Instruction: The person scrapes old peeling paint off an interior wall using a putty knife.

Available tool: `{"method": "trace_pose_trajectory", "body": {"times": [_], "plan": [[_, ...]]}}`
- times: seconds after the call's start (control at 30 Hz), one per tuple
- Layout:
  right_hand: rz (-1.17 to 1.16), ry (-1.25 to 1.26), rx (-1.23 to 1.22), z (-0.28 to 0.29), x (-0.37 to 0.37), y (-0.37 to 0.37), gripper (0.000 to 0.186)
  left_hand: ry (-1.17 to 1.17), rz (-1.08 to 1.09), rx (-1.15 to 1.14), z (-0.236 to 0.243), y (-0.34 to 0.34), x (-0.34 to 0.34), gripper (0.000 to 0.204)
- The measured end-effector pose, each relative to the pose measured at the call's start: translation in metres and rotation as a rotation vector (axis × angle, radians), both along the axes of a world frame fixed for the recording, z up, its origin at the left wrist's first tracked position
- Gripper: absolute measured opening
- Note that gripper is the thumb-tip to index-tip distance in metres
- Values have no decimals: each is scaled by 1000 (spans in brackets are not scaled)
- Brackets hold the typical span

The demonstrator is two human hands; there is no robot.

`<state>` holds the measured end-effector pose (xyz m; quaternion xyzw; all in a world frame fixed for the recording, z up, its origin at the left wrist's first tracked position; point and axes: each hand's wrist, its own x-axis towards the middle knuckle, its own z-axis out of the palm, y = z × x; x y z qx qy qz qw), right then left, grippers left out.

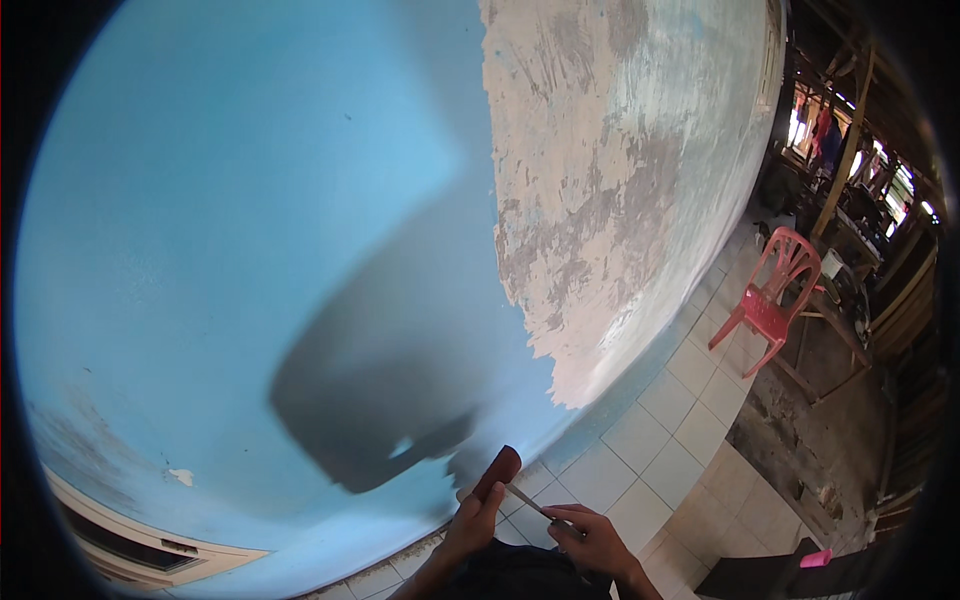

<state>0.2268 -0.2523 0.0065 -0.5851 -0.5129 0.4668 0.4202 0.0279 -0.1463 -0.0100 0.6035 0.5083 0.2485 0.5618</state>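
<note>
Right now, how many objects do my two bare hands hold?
2: a dark reddish rectangular piece in your left hand, and a thin grey metallic-looking tool in your right hand. Smaller ones may be hidden.

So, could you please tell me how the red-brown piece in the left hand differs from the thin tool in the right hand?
The red-brown piece looks broad; the thin tool is much narrower. The red-brown piece leans up and rightward from the left hand, while the thin tool slants up and leftward from the right hand. Both are held.
</note>
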Motion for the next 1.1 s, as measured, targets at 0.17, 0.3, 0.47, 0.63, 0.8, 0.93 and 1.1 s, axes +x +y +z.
{"method": "trace_pose_trajectory", "body": {"times": [0.17,0.3,0.47,0.63,0.8,0.93,1.1], "plan": [[-24,58,-163,1,13,7,33,-33,65,9,-1,-1,9,44],[-29,157,-305,13,21,13,33,-3,78,-33,1,-1,12,45],[-49,197,-309,10,25,16,34,22,71,68,6,2,16,53],[-33,186,-376,8,31,20,33,-71,105,38,4,2,17,47],[-19,310,-412,0,44,22,34,-73,67,23,7,5,18,46],[-29,517,-438,-8,57,22,42,-212,7,54,-17,16,12,46],[-28,611,-413,-8,56,19,48,-385,74,-199,-17,24,5,47]]}}
